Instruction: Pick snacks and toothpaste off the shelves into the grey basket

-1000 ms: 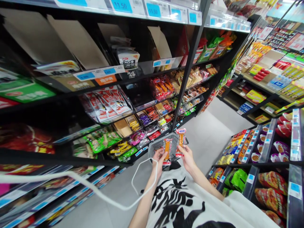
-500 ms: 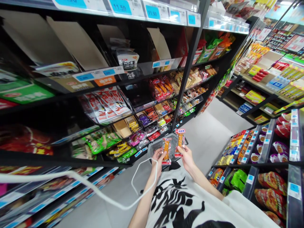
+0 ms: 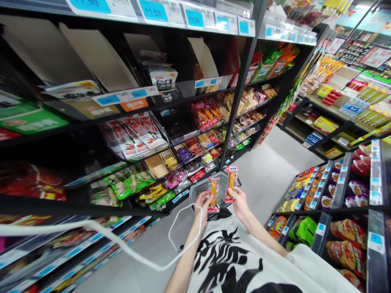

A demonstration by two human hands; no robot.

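Closest to the camera, a white cord [image 3: 122,243] curves in from the left and loops across the left forearm, with a white shirt [image 3: 238,260] printed in black below. Beyond it, the person's left hand [image 3: 202,201] pinches a clear-windowed snack packet [image 3: 213,192] between thumb and fingers near its lower end. The right hand [image 3: 240,200] grips a second snack packet [image 3: 232,179] likewise, thumb over its front. Both packets are upright, side by side and slightly apart, with an orange-brown stick showing inside. The second packet's top band is red and white with blue Chinese characters, too small to read surely.

Just behind and below the packets is a grey basket [image 3: 198,188] with slotted walls; what supports it cannot be told. To the right, a low rack holds red bags [image 3: 346,249] with pictured food and a green bag [image 3: 306,230], divided by strips with blue-and-white labels.

On the left shelving, silver pouches [image 3: 137,132] bear large red characters, while a black-and-white pouch [image 3: 164,79] shows partly legible Chinese lettering. Along the upper edge, price tags [image 3: 154,12] read 11.50. Farther off, another display [image 3: 345,101] carries yellow, red and blue packages, their writing unreadable.
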